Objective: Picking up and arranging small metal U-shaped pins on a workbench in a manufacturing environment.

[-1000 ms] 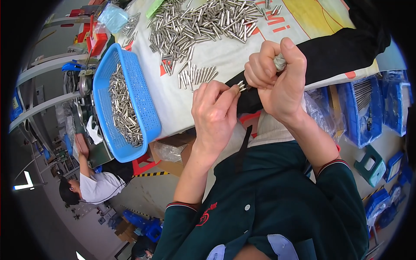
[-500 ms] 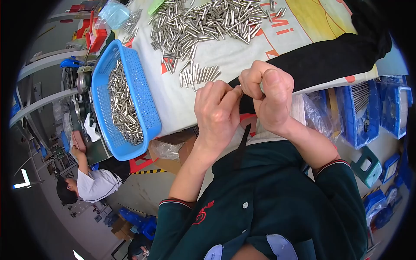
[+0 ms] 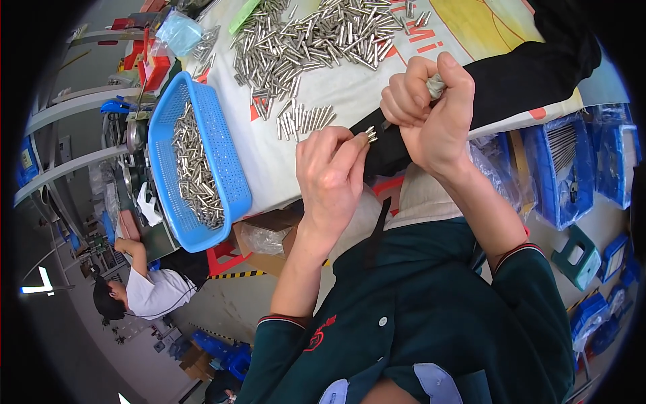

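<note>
My left hand [image 3: 331, 178] is closed in a pinch, gripping several short metal pins [image 3: 371, 135] whose shiny ends stick out past the thumb and forefinger. To its right, my right hand [image 3: 437, 118] is curled around a crumpled pale wad [image 3: 436, 85], thumb raised. A small grey tip [image 3: 385, 124] shows at the lower left of its fingers; its kind is unclear. Both hands hover over the table's near edge and a black cloth [image 3: 498, 91]. Just beyond the left hand lies a short row of metal pins [image 3: 306, 121], with a large loose pile of pins [image 3: 316, 40] farther off.
At the left, a blue perforated basket [image 3: 232, 178] contains many metal pins. A patterned tablecloth [image 3: 269, 172] covers the table. Blue bins [image 3: 544, 182] and a green stool [image 3: 577, 257] stand at the right. Another person in a white shirt [image 3: 161, 291] works at the far left.
My hands have drawn apart; the right one moved up and rightward. The pin ends in my left hand and the pale wad in my right now show more plainly.
</note>
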`<state>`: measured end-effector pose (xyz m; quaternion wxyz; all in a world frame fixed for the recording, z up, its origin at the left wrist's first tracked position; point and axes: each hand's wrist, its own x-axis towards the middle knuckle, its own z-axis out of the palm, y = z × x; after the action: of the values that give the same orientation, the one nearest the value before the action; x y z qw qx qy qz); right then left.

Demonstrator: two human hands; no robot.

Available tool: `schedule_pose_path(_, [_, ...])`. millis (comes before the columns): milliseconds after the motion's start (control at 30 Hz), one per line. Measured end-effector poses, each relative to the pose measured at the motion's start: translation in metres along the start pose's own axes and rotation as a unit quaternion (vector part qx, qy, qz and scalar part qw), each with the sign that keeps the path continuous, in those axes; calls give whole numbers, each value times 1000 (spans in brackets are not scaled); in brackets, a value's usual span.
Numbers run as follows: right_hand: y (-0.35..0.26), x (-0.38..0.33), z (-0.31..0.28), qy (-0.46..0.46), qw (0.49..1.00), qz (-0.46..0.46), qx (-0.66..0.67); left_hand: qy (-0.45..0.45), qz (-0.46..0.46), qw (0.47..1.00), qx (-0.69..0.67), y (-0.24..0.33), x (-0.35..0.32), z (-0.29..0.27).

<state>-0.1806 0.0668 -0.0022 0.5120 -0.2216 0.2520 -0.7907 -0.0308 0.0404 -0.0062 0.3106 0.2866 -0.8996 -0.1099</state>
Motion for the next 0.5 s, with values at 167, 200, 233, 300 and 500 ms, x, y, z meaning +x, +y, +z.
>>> schedule_pose_path(167, [-2, 9, 1, -21, 999, 0, 45, -3, 5, 1000, 1, -3, 4, -2])
schedule_pose_path(200, [-2, 10, 0, -31, 998, 3, 48, -6, 10, 1000, 1, -5, 4, -2])
schedule_pose_path(233, [-2, 10, 0, -32, 998, 2, 47, -4, 10, 1000, 2, -4, 5, -2])
schedule_pose_path(300, [0, 10, 2, -12, 1000, 2, 3, -6, 15, 999, 37, -2, 9, -3])
schedule_pose_path(500, [2, 5, -3, -9, 999, 22, 31, 3, -68, 993, 92, 2, 13, 3])
